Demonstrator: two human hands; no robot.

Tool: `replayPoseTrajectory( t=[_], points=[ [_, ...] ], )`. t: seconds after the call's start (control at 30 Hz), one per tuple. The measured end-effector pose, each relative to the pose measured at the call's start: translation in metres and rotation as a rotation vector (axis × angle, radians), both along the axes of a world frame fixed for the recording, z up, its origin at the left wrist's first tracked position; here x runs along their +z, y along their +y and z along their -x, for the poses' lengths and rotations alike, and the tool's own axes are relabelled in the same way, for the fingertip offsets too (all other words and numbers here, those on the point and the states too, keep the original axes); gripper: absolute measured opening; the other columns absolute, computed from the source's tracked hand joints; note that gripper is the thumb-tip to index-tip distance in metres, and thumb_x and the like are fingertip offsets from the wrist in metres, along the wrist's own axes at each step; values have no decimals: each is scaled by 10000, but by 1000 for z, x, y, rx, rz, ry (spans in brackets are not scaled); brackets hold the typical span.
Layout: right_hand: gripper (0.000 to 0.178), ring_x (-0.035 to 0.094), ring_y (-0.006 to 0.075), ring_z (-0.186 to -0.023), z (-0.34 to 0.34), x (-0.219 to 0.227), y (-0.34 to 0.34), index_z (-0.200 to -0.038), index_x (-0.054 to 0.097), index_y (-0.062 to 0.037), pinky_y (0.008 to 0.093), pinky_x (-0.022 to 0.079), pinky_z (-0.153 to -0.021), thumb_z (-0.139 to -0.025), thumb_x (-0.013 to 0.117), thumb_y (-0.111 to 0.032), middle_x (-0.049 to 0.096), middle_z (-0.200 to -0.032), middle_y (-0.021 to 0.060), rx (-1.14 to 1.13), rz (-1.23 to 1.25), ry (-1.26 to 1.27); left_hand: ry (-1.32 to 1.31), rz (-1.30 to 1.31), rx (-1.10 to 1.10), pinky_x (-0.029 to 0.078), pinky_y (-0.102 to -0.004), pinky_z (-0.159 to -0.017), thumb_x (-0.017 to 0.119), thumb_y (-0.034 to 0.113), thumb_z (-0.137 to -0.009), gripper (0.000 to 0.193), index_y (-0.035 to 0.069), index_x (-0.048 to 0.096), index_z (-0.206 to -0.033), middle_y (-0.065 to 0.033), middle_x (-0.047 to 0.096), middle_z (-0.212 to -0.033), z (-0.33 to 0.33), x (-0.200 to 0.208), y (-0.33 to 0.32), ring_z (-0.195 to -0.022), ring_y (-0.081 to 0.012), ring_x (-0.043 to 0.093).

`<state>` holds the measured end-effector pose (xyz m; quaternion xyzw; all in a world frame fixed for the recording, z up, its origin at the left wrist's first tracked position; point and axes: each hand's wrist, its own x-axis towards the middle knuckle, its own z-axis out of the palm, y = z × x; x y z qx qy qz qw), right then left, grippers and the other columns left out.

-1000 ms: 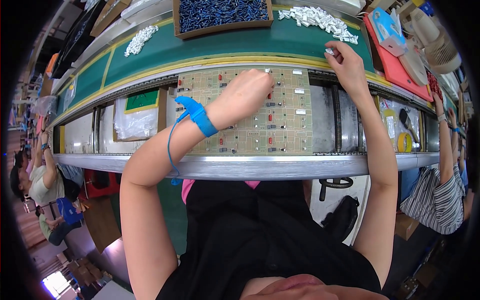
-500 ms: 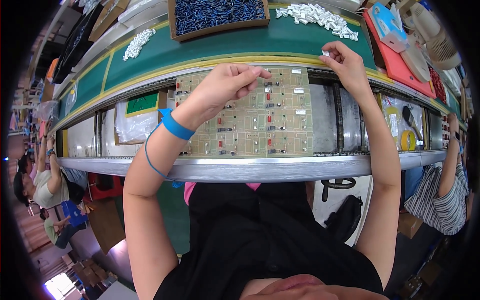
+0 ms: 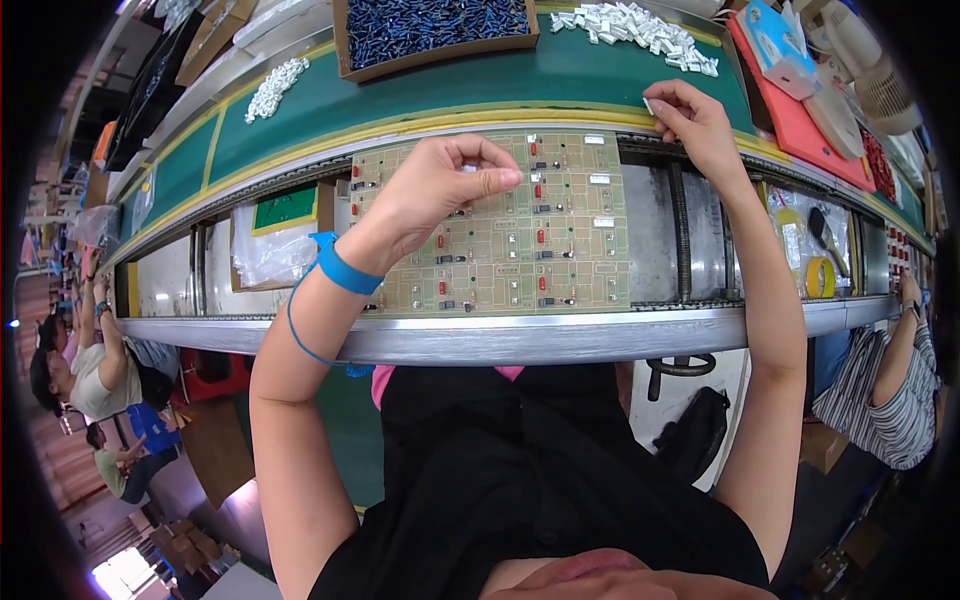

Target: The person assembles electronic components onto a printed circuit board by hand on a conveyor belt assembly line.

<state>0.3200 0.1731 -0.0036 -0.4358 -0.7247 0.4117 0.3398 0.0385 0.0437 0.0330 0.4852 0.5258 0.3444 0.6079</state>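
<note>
My left hand (image 3: 440,190), with a blue wrist strap (image 3: 348,266), is over the left half of a circuit board panel (image 3: 490,272). Its thumb and forefinger meet in a pinch; what is between the fingertips is too small to make out. My right hand (image 3: 700,125) is past the board's far right corner, pinching a small white block-shaped component (image 3: 648,105). Red, black and white parts stand on the board in repeated groups. Several white rectangular blocks, one of them a white block (image 3: 599,180), sit along its right side. My left hand hides the board's upper left part.
Beyond the board, a green bench strip holds a cardboard box (image 3: 440,65) of blue components, a pile of white blocks (image 3: 640,38) and a smaller white pile (image 3: 275,90). The metal rail (image 3: 520,340) runs in front. Co-workers sit at both sides.
My left hand has drawn back slightly left, its forefinger curling in to meet the thumb. My right hand stays nearly in place with the white component. The board has shifted very slightly right.
</note>
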Motion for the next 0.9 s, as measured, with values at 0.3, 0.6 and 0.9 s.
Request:
replayPoseTrajectory(
  t=[0.3,0.6,0.9],
  points=[
    [158,494,31,-646,1,2,-2,-1002,598,-36,170,414,-569,-880,550,-124,555,-765,-23,23,22,-36,576,-346,-98,422,-251,-497,662,139,-775,126,29,677,-836,-56,614,-643,-21,-7,-17,-520,-93,513],
    [159,483,28,-645,2,2,-5,-1012,601,-46,167,411,-572,-879,549,-115,573,-785,-24,37,8,-29,875,-458,-250,434,-341,-550,665,153,-743,105,53,659,-776,-97,581,-678,-40,-4,-19,-595,-243,559],
    [168,510,61,-639,2,2,-7,-1000,610,-52,193,437,-563,-866,558,-139,581,-770,-3,46,-43,-29,1032,-691,-283,456,-374,-588,611,169,-778,129,49,640,-740,-97,597,-742,-43,-9,-23,-679,-291,586]
  ],
)
